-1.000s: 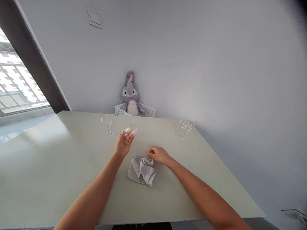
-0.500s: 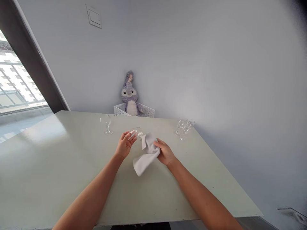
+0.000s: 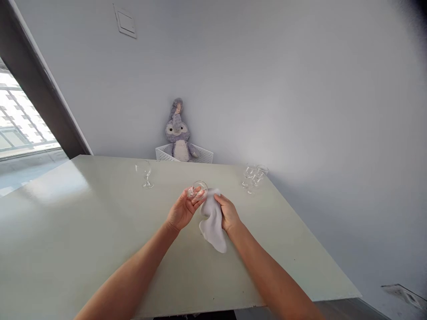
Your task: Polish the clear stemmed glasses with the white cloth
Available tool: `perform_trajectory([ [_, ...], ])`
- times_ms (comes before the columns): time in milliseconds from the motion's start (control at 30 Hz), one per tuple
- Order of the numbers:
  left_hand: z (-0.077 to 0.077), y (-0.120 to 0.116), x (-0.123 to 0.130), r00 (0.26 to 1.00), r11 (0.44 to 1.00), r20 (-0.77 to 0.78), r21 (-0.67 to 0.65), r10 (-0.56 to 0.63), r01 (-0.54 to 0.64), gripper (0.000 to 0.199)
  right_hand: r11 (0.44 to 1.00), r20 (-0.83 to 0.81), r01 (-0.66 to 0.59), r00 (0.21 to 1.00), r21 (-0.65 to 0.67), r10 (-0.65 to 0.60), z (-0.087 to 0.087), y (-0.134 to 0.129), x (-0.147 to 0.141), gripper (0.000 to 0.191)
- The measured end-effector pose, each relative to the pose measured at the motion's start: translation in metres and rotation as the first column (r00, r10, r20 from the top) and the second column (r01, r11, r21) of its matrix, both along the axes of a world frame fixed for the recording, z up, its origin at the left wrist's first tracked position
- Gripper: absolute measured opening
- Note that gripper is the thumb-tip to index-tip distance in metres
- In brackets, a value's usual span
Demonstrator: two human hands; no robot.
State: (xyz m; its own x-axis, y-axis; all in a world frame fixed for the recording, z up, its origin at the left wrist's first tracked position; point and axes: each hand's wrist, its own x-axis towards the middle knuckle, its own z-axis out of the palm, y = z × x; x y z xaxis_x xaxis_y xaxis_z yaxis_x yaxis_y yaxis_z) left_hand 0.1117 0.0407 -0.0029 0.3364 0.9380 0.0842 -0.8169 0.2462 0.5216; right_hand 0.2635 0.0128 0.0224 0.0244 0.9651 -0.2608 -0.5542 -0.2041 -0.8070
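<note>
My left hand (image 3: 184, 207) is closed around a clear stemmed glass (image 3: 201, 185), which is tilted with its rim turned up toward me. Just to its right, my right hand (image 3: 228, 210) pinches a white cloth (image 3: 212, 222) between thumb and fingers. The cloth hangs down in loose folds over the table, its upper edge close beside the glass. Whether cloth and glass touch, I cannot tell. Part of the glass's stem and foot is hidden by my left fingers.
One stemmed glass (image 3: 147, 175) stands upright on the pale table (image 3: 100, 240), back left. Several more glasses (image 3: 256, 176) cluster near the right edge. Behind the table, a grey plush toy (image 3: 177, 132) sits in a white perforated basket (image 3: 207, 156) by the wall.
The glass in my left hand has moved right, closer to the cloth, and its rim faces me more. The cloth now hangs straighter down from my right hand.
</note>
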Motion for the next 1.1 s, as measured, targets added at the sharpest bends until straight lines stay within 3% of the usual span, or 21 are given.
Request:
perform_trajectory([
  [67,-0.005,0.002,0.003,0.998,0.997,-0.012,-0.049,0.066,-0.067,0.018,0.988,0.003,-0.149,0.989,0.024,0.149,0.006,-0.009,-0.002,0.022],
  [133,-0.009,0.008,0.0,0.985,0.979,-0.031,-0.107,0.169,-0.172,0.015,0.984,0.01,-0.179,0.984,0.013,0.179,0.011,-0.016,0.001,0.021],
  [267,-0.012,0.016,-0.009,0.962,0.955,-0.046,-0.119,0.268,-0.272,0.013,0.995,0.066,0.096,0.993,0.009,-0.097,0.007,-0.017,0.014,0.021],
  [367,-0.01,0.011,-0.005,0.959,0.959,-0.077,-0.061,0.271,-0.276,0.019,0.935,0.128,0.332,0.929,0.123,-0.347,0.004,-0.014,0.018,0.021],
  [433,-0.008,0.005,0.001,0.96,0.965,-0.119,-0.024,0.255,-0.259,0.023,0.911,0.151,0.352,0.91,0.214,-0.387,0.006,-0.015,0.014,0.019],
  [567,-0.004,-0.005,0.011,0.954,0.973,-0.193,0.043,0.229,-0.225,0.026,0.949,0.184,0.013,0.98,0.316,-0.075,0.013,-0.02,-0.002,0.026],
  [700,-0.002,-0.009,0.011,0.928,0.969,-0.281,0.112,0.245,-0.221,0.025,0.915,0.308,-0.247,0.94,0.32,0.147,0.006,-0.021,-0.009,0.032],
  [867,-0.005,-0.014,0.013,0.857,0.971,-0.465,0.189,0.222,-0.149,0.031,0.914,0.307,-0.314,0.923,0.257,0.231,-0.017,-0.013,-0.001,0.036],
  [1000,0.002,-0.017,0.013,0.898,0.977,-0.421,0.207,0.127,-0.041,0.036,0.926,0.107,-0.323,0.945,0.195,0.308,-0.024,-0.006,0.01,0.032],
  [1100,0.009,-0.017,0.009,0.901,0.966,-0.413,0.256,0.133,-0.026,0.035,0.932,0.036,-0.312,0.95,0.183,0.311,-0.025,-0.006,0.013,0.029],
])
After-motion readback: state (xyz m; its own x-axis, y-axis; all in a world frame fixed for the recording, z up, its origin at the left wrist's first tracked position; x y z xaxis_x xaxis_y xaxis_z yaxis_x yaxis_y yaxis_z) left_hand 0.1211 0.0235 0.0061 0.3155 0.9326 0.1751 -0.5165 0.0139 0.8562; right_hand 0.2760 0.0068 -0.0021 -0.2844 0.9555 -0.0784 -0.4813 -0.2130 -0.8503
